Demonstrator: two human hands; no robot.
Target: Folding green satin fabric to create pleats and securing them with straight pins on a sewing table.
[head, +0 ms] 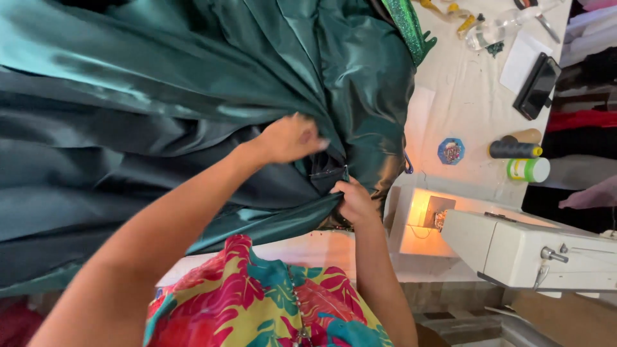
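A large dark green satin cloth covers most of the table in deep folds. My left hand rests on top of it near the middle, fingers curled into a fold and blurred. My right hand grips the cloth's edge just below, close to the white sewing machine. The two hands are a short way apart on the same bunched part of the cloth. I wear a bright floral garment at the bottom.
The machine's lamp lights its bed orange. On the white table lie a hexagonal pin box, thread spools, a black phone, a clear bottle, scissors and glittery green trim.
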